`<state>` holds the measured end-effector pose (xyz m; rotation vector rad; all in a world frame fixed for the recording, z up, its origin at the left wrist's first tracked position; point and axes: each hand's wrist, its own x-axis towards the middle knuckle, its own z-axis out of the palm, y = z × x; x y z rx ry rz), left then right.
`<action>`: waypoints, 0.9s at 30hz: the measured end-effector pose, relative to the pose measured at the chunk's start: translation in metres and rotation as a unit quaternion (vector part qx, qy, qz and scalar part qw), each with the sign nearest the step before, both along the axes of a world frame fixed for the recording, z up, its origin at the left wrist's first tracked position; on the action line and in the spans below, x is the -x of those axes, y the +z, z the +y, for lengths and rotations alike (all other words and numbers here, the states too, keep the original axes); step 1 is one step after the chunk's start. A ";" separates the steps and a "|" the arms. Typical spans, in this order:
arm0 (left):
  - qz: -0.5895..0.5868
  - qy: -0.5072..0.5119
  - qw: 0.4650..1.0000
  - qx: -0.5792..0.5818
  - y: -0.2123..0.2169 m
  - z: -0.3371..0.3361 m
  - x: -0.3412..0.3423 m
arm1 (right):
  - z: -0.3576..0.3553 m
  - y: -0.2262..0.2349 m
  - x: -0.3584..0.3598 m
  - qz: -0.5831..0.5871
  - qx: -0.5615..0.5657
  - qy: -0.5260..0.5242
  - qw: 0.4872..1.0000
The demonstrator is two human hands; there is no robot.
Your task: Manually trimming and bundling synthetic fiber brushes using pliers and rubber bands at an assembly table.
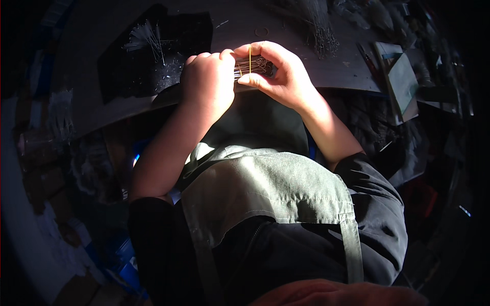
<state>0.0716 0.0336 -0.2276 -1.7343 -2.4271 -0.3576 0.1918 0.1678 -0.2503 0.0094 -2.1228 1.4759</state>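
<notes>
You sit at a dark surface (102, 102). Your left hand (206, 81) and right hand (278, 71) both close around a bundle of thin wires (255, 65) with a yellow band (250, 58). You seem to be tying it; next, keep it tight.

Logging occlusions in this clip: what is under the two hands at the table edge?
Between the left hand and right hand shows a bundle of thin dark wires crossed by a thin yellow band. The bundle's left end is covered by the left hand. The grey tabletop lies below.
</notes>
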 end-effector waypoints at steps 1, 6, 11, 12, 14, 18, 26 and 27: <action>-0.013 0.011 1.000 0.006 -0.001 0.001 -0.001 | 0.001 0.001 -0.002 0.004 -0.048 -0.010 0.999; -0.062 -0.009 0.998 -0.002 -0.006 -0.004 0.001 | 0.007 0.043 -0.033 0.103 -0.088 0.037 0.990; -0.024 -0.051 0.998 0.007 -0.005 -0.005 0.006 | -0.023 0.099 -0.074 0.241 0.142 0.353 0.893; -0.011 -0.063 0.998 0.004 -0.004 -0.004 0.008 | -0.027 0.101 -0.074 0.269 0.114 0.355 0.888; 0.009 -0.082 0.997 0.013 -0.002 0.001 0.015 | -0.033 0.104 -0.073 0.263 0.146 0.337 0.892; 0.092 -0.133 0.987 0.015 0.002 0.015 0.042 | -0.033 0.108 -0.064 0.284 0.144 0.340 0.885; 0.219 -0.153 0.960 0.084 -0.003 0.028 0.079 | -0.022 0.111 -0.066 0.284 0.079 0.326 0.898; 0.206 -0.142 0.962 0.114 -0.002 0.027 0.080 | -0.010 0.106 -0.069 0.257 0.032 0.295 0.920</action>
